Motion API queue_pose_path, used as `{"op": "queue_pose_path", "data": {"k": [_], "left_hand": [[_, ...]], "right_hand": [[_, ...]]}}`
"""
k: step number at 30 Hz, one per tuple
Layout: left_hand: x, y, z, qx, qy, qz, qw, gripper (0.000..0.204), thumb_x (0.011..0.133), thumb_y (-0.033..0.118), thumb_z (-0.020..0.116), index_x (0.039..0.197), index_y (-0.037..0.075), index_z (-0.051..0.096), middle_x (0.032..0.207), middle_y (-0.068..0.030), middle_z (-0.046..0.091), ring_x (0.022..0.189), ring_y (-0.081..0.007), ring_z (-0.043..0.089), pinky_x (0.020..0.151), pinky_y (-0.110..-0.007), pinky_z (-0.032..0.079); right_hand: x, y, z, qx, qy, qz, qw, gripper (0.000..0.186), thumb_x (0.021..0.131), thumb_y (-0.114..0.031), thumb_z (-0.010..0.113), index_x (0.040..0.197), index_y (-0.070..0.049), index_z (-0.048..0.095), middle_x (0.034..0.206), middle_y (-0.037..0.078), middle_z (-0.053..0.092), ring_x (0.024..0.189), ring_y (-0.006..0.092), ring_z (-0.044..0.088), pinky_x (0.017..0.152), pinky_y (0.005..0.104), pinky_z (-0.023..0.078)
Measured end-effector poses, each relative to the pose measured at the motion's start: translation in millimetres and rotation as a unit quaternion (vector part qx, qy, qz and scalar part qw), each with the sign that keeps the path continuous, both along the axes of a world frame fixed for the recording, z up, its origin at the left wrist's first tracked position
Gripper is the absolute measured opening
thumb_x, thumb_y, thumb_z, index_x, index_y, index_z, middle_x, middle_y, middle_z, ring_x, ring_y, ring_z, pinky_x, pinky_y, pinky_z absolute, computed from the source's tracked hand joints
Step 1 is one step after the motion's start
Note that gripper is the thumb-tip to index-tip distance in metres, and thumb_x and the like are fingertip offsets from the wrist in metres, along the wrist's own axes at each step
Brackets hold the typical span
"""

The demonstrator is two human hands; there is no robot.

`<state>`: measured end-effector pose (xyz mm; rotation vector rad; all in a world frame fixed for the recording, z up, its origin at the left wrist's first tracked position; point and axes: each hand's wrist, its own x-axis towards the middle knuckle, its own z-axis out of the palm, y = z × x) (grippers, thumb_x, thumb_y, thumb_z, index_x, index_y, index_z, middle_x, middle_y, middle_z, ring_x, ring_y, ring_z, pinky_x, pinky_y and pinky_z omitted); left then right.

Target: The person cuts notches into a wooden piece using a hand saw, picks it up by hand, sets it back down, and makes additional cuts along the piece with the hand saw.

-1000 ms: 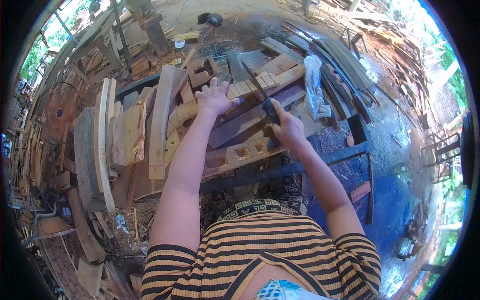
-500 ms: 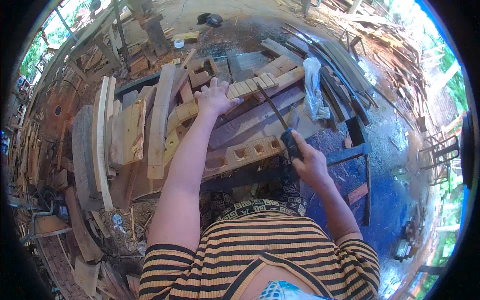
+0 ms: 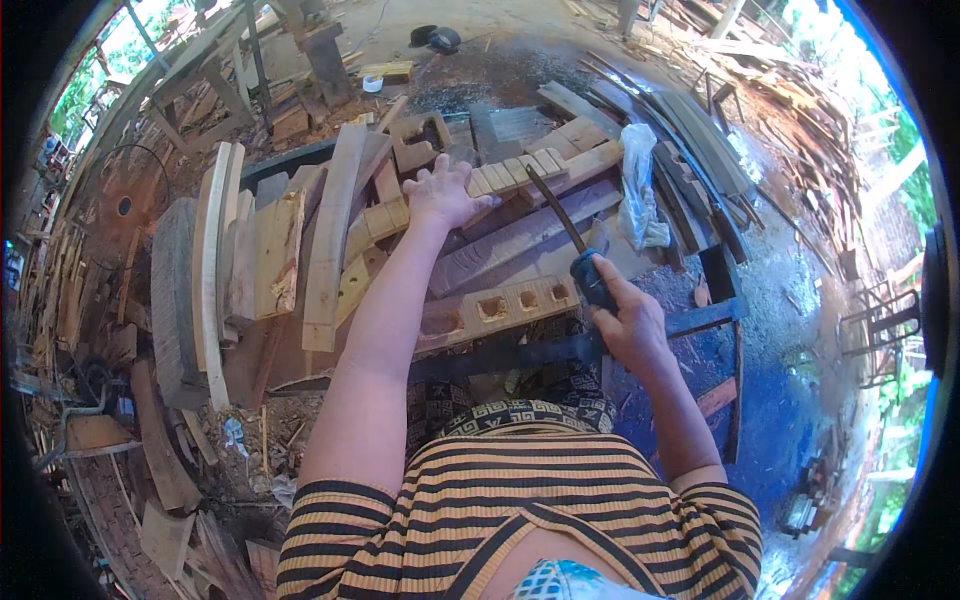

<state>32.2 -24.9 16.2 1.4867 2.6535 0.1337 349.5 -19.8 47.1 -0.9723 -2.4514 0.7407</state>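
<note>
A long, slightly curved piece of wood (image 3: 511, 174) lies across the pile in front of me, with several narrow crosswise cuts along its top. My left hand (image 3: 440, 199) grips it left of those cuts, fingers spread over the far edge and thumb along the near side. In my closed right hand (image 3: 632, 318) is the dark handle of a handsaw (image 3: 557, 208). Its long, rusty blade, seen almost edge-on, slants up and left, and the tip is by the right end of the cut wood. Nearer me lies a board with square holes (image 3: 495, 309).
Curved boards (image 3: 335, 240) stand at left among other timber. A clear plastic bag (image 3: 640, 190) rests on the wood at right, beside a blue metal frame (image 3: 705, 313). Long planks (image 3: 700, 140) are stacked beyond it. A white roll (image 3: 372, 83) sits farther off.
The whole view has shifted slightly. My right hand and the saw have drawn back a little toward me and to the right; my left hand keeps its place on the wood.
</note>
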Motion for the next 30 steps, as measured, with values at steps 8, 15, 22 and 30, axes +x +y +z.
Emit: {"op": "queue_pose_path", "data": {"k": [8,15,22,30], "left_hand": [[4,3,4,-0.001,-0.006,-0.007,1.000,0.075,0.075,0.071,0.061,0.132,0.023,0.053,0.142,-0.0099,0.042,0.121,-0.0362,0.052,0.097,-0.057,0.040],[3,3,0,-0.001,-0.014,0.001,1.000,0.079,0.074,0.074,0.061,0.133,0.023,0.053,0.144,-0.0102,0.041,0.122,-0.0359,0.051,0.098,-0.056,0.039],[3,1,1,0.010,-0.008,-0.001,1.000,0.083,0.072,0.076,0.060,0.136,0.024,0.051,0.146,-0.0110,0.040,0.123,-0.0358,0.051,0.098,-0.056,0.039],[-3,-2,-7,0.034,0.012,0.002,0.999,0.080,0.073,0.075,0.060,0.135,0.024,0.052,0.142,-0.0106,0.044,0.121,-0.0355,0.053,0.095,-0.056,0.040]], "right_hand": [[-17,19,-51,0.065,0.020,-0.024,0.997,0.076,0.075,-0.012,0.059,0.147,-0.017,0.036,0.097,0.024,0.063,0.086,0.0428,0.063,0.078,0.0497,0.050],[-51,22,-46,0.075,-0.032,-0.009,0.997,0.076,0.075,-0.013,0.059,0.147,-0.017,0.035,0.095,0.023,0.063,0.084,0.0427,0.063,0.077,0.0500,0.050],[-62,20,-47,0.077,-0.069,-0.002,0.995,0.076,0.075,-0.014,0.059,0.147,-0.017,0.034,0.093,0.024,0.063,0.082,0.0428,0.063,0.076,0.0506,0.050],[-72,20,-41,0.067,-0.130,-0.001,0.989,0.078,0.076,-0.016,0.060,0.148,-0.015,0.032,0.094,0.025,0.063,0.083,0.0429,0.064,0.078,0.0507,0.051]]}}
